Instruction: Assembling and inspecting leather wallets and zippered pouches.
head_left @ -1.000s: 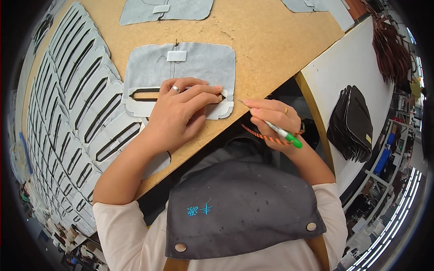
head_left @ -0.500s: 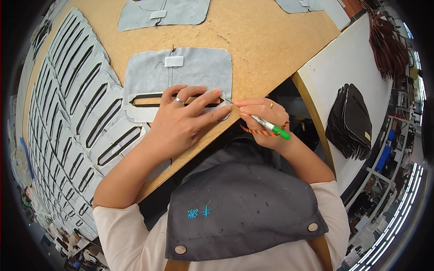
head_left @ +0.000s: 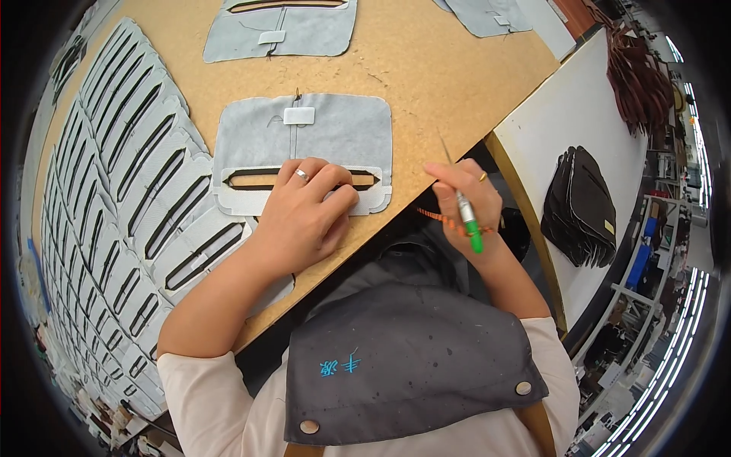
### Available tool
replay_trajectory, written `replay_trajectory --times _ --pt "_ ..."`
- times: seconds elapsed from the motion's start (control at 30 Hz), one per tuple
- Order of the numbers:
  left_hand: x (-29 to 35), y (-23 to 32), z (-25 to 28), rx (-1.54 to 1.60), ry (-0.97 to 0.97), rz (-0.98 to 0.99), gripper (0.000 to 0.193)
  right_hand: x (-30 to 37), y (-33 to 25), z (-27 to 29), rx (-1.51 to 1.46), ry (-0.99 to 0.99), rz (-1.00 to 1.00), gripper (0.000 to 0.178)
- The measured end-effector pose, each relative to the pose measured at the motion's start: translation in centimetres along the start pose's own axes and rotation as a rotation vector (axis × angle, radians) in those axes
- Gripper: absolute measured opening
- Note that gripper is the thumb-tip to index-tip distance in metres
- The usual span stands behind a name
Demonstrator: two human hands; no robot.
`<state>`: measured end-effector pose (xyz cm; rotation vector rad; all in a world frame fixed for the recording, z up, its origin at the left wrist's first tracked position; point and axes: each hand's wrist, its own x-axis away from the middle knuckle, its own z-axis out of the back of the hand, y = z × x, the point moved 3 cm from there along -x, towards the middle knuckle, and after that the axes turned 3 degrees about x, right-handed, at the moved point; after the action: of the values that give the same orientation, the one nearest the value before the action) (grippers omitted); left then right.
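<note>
On the table in front of me lies a grey, soft-looking panel (head_left: 343, 133) with rounded corners. A small white tab (head_left: 298, 116) sits near its far edge, and a white strip (head_left: 242, 201) with a black-edged slot runs along its near side. My left hand (head_left: 304, 221) rests on this strip with fingers curled at the slot; the fingertips are partly hidden. Off the panel's right side, over the table edge, my right hand (head_left: 470, 194) grips a thin-pointed tool (head_left: 466, 212) with a white and green pen-like handle. Its point is up, away from the panel.
Many white slotted pieces (head_left: 179, 209) overlap in rows at the left. Another grey panel (head_left: 312, 34) lies at the far side, a further one (head_left: 491, 17) at the far right. On a white side surface (head_left: 525, 129) sits a stack of black pieces (head_left: 582, 206).
My right hand has drawn back to the right from the strip's end, and the tool's point has swung upward. My left hand's fingers have curled in from their spread position.
</note>
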<state>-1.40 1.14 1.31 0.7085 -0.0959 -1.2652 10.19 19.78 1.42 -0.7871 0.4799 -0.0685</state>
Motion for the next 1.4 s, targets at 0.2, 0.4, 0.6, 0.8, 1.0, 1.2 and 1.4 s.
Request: replay_trajectory --times 0.2,0.4,0.6,0.8,1.0,1.2,1.4 --pt "-0.2 0.1 -0.1 0.037 0.031 0.017 0.021 0.8 -0.6 -2.7 0.284 -0.282 0.322 0.042" --pt "-0.4 -0.3 2.1 0.273 -0.004 0.198 0.026 1.9 -0.4 -1.3 0.331 -0.142 0.547 0.024" --pt "1.1 -2.0 7.1 0.879 -0.230 0.348 0.066 -1.8 -3.7 2.7 -0.119 0.213 0.294 0.019" --pt "2.2 -6.6 7.4 0.946 0.230 0.507 0.028 -5.1 -1.6 2.6 -0.539 0.134 -0.380 0.010" --pt "0.6 -8.9 5.3 0.765 0.295 0.634 0.019 -6.2 4.2 -1.3 -0.572 0.134 -0.469 0.018" --pt "1.6 -9.6 5.4 0.802 0.316 0.778 0.021 -6.5 3.5 -2.1 -0.555 0.105 -0.539 0.020" --pt "1.6 -9.5 5.1 0.801 0.398 0.742 0.020 -6.1 3.7 -2.7 -0.512 0.126 -0.459 0.020"
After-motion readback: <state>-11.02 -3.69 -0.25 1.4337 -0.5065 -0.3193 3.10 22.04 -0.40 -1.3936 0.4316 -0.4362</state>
